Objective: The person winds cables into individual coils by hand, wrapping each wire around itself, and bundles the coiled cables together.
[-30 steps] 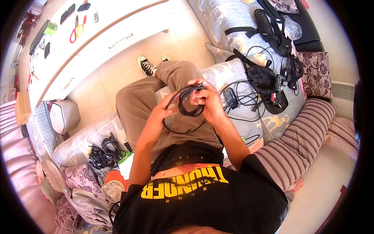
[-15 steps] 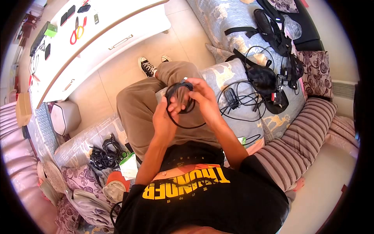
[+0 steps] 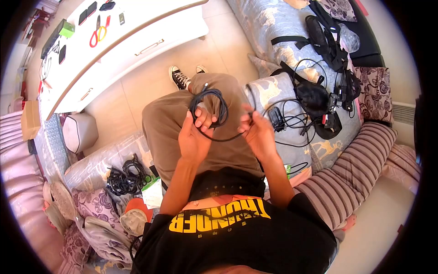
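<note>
A looped black cable point(image 3: 223, 111) hangs in my left hand point(image 3: 195, 132), above my lap. The fingers of that hand curl through the loops, and a small metal-tipped plug stands up at the top of the coil. From the bottom of the coil, one strand runs across to my right hand point(image 3: 258, 134), which pinches it, fingertips slightly blurred. Just right of that hand, more loose black cable point(image 3: 292, 143) lies on the patterned sofa cover with a dark adapter point(image 3: 276, 118).
Several bundled black cables point(image 3: 125, 176) lie on the sofa at left, near an orange-and-beige cap point(image 3: 138, 214). Black straps and bags point(image 3: 315, 89) are at right. Scissors point(image 3: 96, 36) and small devices rest on the white table point(image 3: 132, 27). A striped cushion point(image 3: 351, 173) sits at right.
My right hand has moved away from the coil to the right, drawing out a strand of cable. My left hand keeps hold of the loops. The view has shifted slightly.
</note>
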Demonstrator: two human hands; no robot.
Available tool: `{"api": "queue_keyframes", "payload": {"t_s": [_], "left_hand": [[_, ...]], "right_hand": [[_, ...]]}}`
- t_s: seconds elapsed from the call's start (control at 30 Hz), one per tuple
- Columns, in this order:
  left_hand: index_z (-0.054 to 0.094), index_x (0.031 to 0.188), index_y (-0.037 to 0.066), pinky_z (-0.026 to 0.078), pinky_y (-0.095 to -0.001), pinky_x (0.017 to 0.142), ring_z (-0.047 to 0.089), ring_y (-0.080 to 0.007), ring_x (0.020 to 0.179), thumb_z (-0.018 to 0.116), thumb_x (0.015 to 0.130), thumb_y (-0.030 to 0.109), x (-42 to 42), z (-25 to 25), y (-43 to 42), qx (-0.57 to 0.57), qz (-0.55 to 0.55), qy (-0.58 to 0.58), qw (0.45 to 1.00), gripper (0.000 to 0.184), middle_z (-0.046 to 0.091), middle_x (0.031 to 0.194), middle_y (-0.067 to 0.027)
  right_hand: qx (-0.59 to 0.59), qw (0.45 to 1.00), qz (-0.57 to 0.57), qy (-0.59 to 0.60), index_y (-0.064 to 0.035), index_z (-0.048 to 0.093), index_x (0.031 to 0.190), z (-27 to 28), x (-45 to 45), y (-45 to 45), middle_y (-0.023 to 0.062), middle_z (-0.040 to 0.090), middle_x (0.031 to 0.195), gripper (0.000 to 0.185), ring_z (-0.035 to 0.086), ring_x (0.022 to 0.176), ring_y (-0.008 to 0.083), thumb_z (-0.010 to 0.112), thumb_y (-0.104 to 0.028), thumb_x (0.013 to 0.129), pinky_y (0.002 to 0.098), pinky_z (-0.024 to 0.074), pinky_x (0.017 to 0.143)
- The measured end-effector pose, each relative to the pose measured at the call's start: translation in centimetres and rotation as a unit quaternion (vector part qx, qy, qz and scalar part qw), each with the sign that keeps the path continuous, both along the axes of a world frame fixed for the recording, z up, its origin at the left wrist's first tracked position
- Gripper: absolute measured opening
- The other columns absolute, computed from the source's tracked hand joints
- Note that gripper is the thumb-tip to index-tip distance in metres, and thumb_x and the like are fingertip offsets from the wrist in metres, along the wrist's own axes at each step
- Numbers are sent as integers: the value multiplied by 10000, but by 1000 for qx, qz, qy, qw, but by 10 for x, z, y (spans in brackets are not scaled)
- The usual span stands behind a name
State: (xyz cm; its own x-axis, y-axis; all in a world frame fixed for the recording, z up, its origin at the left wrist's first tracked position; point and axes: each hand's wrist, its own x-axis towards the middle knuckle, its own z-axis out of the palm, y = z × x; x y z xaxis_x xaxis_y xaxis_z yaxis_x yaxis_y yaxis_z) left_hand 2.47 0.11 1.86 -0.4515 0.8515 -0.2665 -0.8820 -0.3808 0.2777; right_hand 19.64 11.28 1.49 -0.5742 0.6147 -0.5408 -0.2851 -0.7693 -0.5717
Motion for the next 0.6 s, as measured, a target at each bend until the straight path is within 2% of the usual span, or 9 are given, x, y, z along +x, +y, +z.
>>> {"api": "queue_keyframes", "payload": {"t_s": [0.07, 0.13, 0.17, 0.2, 0.3, 0.33, 0.37, 0.4, 0.6], "left_hand": [[505, 1015, 89, 415, -383, 972, 382, -123, 746, 421, 1128, 306, 4, -9, -6, -77, -63, 68, 993, 259, 374, 799, 29], [510, 977, 85, 445, -394, 933, 374, -116, 728, 419, 1122, 343, 11, -15, -9, -146, -127, 120, 974, 310, 367, 761, 41], [511, 979, 87, 445, -392, 928, 369, -116, 722, 416, 1123, 340, 13, -16, -11, -136, -123, 119, 976, 306, 361, 757, 44], [511, 980, 89, 446, -390, 922, 365, -115, 715, 414, 1124, 337, 14, -11, -10, -125, -120, 118, 978, 302, 355, 754, 46], [507, 974, 98, 438, -350, 877, 334, -88, 658, 399, 1130, 321, 11, 2, -9, -122, -90, 86, 985, 293, 324, 733, 66], [506, 971, 100, 434, -340, 864, 326, -81, 646, 396, 1132, 319, 7, 3, -10, -110, -80, 75, 988, 292, 320, 731, 68], [504, 969, 103, 429, -329, 851, 318, -74, 634, 393, 1133, 317, 4, 5, -10, -98, -69, 64, 991, 292, 315, 729, 71], [508, 962, 101, 409, -297, 775, 293, -63, 599, 388, 1133, 321, 3, 9, -8, -102, -67, 66, 990, 303, 316, 723, 74], [526, 899, 79, 334, -276, 618, 225, -64, 541, 415, 1126, 335, 8, 3, -13, -141, -52, 162, 975, 360, 263, 658, 73]], "right_hand": [[82, 995, -38, 41, -16, 542, 1409, -5, 0, 15, 19, 608, 925, 376, 490, 700, 100, 489, -259, 1127, 327, 485, 743], [103, 994, -24, 21, -14, 570, 1377, 14, -13, 28, 6, 580, 877, 352, 404, 650, 85, 477, -249, 1132, 306, 452, 690], [112, 993, -17, 10, -13, 584, 1361, 24, -18, 34, -1, 566, 853, 342, 362, 624, 77, 471, -244, 1134, 296, 435, 663], [142, 990, -6, 21, -5, 600, 1332, 28, -21, 39, 27, 605, 860, 340, 414, 615, 87, 453, -243, 1139, 299, 473, 657], [208, 976, 61, 9, 5, 606, 1313, 47, -27, 50, 58, 650, 900, 350, 457, 617, 92, 434, -248, 1142, 320, 521, 674], [216, 974, 71, 7, 20, 593, 1338, 44, -26, 54, 94, 688, 964, 385, 502, 623, 104, 428, -268, 1142, 326, 557, 669], [226, 971, 74, -8, 20, 583, 1365, 47, -28, 53, 104, 686, 986, 389, 498, 615, 102, 432, -257, 1138, 324, 553, 650], [234, 969, 78, -24, 20, 574, 1393, 50, -32, 51, 115, 685, 1007, 396, 493, 608, 100, 436, -246, 1135, 321, 549, 632], [349, 920, 138, -110, 1, 570, 1465, 56, -43, 44, 130, 699, 1111, 398, 554, 616, 90, 519, -96, 1082, 275, 555, 574]]}}
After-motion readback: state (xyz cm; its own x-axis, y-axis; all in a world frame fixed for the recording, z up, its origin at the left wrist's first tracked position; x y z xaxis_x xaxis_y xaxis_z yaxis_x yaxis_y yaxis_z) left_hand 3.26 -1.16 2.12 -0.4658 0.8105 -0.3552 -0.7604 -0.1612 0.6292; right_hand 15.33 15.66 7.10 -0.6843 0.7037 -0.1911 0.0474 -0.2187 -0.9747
